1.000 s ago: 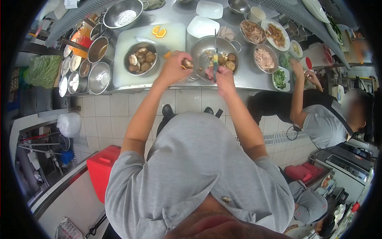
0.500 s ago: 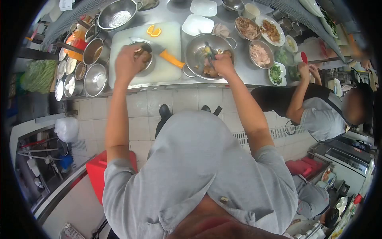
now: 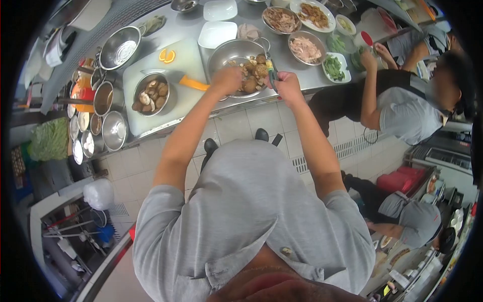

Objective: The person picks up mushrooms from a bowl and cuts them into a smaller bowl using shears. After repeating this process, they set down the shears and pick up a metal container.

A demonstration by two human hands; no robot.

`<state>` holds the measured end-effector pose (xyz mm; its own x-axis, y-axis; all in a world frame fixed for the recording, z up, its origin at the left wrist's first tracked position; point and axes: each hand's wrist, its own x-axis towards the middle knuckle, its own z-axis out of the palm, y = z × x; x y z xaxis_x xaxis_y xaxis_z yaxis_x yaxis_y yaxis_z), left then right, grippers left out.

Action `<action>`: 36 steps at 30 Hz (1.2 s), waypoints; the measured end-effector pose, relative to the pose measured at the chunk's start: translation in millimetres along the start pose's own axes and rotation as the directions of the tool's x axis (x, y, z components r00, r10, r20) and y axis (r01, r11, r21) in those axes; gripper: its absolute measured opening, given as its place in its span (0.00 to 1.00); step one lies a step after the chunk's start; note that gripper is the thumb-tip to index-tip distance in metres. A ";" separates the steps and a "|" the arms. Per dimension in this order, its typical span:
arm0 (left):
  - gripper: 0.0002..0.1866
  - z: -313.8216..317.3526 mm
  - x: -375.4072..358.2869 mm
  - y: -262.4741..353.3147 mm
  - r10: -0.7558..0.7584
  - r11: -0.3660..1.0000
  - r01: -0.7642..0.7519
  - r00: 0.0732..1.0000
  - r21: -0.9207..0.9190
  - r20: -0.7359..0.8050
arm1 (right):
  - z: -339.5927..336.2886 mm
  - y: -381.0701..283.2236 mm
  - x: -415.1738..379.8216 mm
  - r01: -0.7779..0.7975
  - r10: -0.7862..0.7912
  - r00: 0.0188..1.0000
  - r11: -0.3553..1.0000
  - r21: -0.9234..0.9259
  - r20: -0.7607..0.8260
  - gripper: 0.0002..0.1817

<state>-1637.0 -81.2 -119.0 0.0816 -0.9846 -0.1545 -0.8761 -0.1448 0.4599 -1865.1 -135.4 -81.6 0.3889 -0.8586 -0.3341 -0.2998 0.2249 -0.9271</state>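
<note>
A steel colander-like bowl (image 3: 215,56) with two handles holds brown mushrooms (image 3: 255,73). Over its left part is my left hand (image 3: 227,81), its fingers bent down among the mushrooms; what they hold, if anything, is hidden. At the bowl's right edge my right hand (image 3: 288,85) is closed on dark-handled scissors (image 3: 271,74), whose blades point away from me. On the white cutting board (image 3: 188,58) stands a smaller steel bowl (image 3: 168,103) of mushrooms (image 3: 151,96). An orange-handled knife (image 3: 193,83) and two orange slices (image 3: 167,56) lie there too.
Bowls of shredded meat (image 3: 305,50) and a dish of greens (image 3: 334,69) stand to the right. White dishes (image 3: 217,35) are behind the bowl. Steel pots (image 3: 114,130) crowd the left. A co-worker (image 3: 397,103) stands at the right; another person (image 3: 412,216) is farther back.
My left hand has moved right, from the small bowl to the large one. The scissors have risen to the large bowl's right edge with my right hand. The view has turned.
</note>
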 end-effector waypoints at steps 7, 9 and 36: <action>0.20 -2.2 -7.4 5.3 0.184 0.952 -0.125 0.963 0.279 -0.199 | 3.3 16.6 2.2 0.010 -0.010 1.000 0.989 0.148 -0.005 0.07; 0.23 2.4 -7.7 20.4 0.193 0.956 -0.167 0.977 0.240 -0.087 | 5.0 14.0 -1.7 0.021 -0.021 1.000 0.982 0.186 -0.003 0.08; 0.22 -21.2 -27.0 -37.6 0.078 -0.214 0.185 0.982 -0.959 0.172 | -5.5 22.7 -88.8 0.230 -0.190 0.973 0.842 -0.488 0.130 0.34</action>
<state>-1596.2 -51.2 -113.6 -0.0701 -0.9614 -0.2659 0.6587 -0.2448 0.7115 -1911.2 -56.6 -72.1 0.5487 -0.8184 -0.1710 -0.5881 -0.2324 -0.7747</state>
